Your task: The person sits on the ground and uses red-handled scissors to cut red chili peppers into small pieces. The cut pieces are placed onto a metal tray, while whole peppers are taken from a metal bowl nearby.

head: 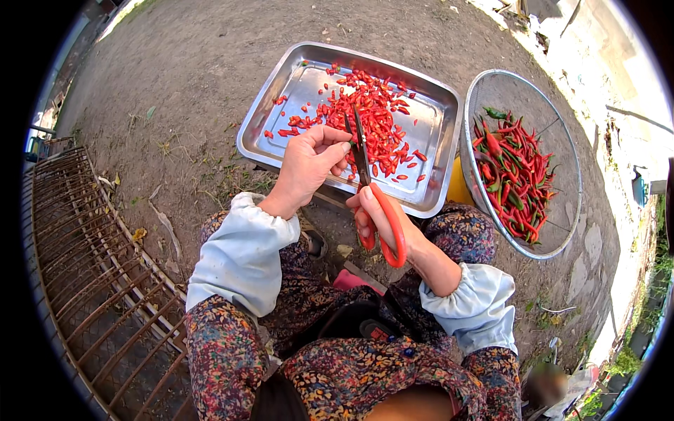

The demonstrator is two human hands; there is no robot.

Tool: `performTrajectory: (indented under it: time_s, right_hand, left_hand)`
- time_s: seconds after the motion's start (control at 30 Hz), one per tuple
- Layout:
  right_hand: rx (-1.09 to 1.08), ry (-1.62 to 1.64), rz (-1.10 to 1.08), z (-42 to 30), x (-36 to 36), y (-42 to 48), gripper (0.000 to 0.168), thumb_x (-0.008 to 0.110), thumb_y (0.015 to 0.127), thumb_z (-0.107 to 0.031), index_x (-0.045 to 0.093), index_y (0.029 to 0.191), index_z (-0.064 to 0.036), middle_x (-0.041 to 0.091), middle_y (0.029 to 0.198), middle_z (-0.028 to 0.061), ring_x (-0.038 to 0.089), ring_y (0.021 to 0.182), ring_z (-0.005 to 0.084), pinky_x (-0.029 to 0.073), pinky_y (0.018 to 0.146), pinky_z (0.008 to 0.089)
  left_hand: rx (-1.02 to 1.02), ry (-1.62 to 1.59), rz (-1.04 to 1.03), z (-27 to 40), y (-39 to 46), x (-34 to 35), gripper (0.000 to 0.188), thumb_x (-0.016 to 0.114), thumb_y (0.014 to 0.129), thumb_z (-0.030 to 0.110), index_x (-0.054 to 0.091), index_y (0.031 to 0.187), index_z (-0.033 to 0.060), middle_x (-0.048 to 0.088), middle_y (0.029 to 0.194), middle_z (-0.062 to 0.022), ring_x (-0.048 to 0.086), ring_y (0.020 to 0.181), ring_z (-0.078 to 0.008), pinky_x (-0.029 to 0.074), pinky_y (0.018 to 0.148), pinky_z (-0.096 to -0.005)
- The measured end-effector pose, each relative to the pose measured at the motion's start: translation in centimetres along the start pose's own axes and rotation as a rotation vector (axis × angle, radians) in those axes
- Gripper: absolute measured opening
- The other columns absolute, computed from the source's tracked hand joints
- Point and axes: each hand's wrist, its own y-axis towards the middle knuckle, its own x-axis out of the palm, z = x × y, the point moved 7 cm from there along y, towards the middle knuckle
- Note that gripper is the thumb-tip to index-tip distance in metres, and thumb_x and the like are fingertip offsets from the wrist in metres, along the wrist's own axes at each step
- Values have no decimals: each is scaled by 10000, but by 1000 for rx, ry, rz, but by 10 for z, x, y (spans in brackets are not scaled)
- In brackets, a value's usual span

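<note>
My left hand (308,163) pinches a small piece of chili pepper (352,142) with a bit of green showing at the fingertips; most of it is hidden by the fingers. In my right hand (413,234) are scissors with red handles (396,227). Their dark blades (362,158) point away from me, slightly parted, right beside the left fingertips. Both hands are over the near edge of a rectangular stainless-steel tray (427,126). Cut red chili pieces (371,100) are heaped in its middle, with others scattered around.
Right of the tray, a round wire-mesh basket (577,173) holds whole red and some green chilies (513,179); a yellow object (460,185) shows beneath its rim. A rusty metal grille (105,268) lies at left on the dirt ground (179,68). Something pink (349,281) sits between my legs.
</note>
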Motion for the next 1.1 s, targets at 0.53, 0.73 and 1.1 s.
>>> performTrajectory:
  time_s: [0.53, 0.73, 1.1]
  right_hand:
    - [18, 26, -50, 4, 3, 0, 542, 323, 925, -482, 464, 956, 40, 400, 586, 3, 404, 507, 100, 350, 449, 234]
    - [44, -49, -49, -2, 6, -4, 547, 327, 922, -486, 459, 963, 43, 403, 594, 6, 402, 497, 100, 351, 438, 239]
    - [181, 230, -11, 22, 6, 6, 614, 354, 879, -562, 458, 905, 43, 348, 515, -9, 380, 435, 97, 392, 431, 251]
  left_hand:
    - [-2, 46, 11, 5, 1, -4, 92, 573, 818, 48, 557, 894, -3, 576, 682, -26, 531, 570, -69, 438, 515, -199]
    - [12, 73, -11, 8, 0, -4, 74, 566, 823, 46, 553, 889, 16, 561, 698, -13, 514, 588, -58, 416, 527, -194]
    - [24, 160, 74, 11, 9, -31, 77, 583, 803, 24, 542, 867, 18, 556, 699, -22, 516, 586, -70, 414, 516, -191]
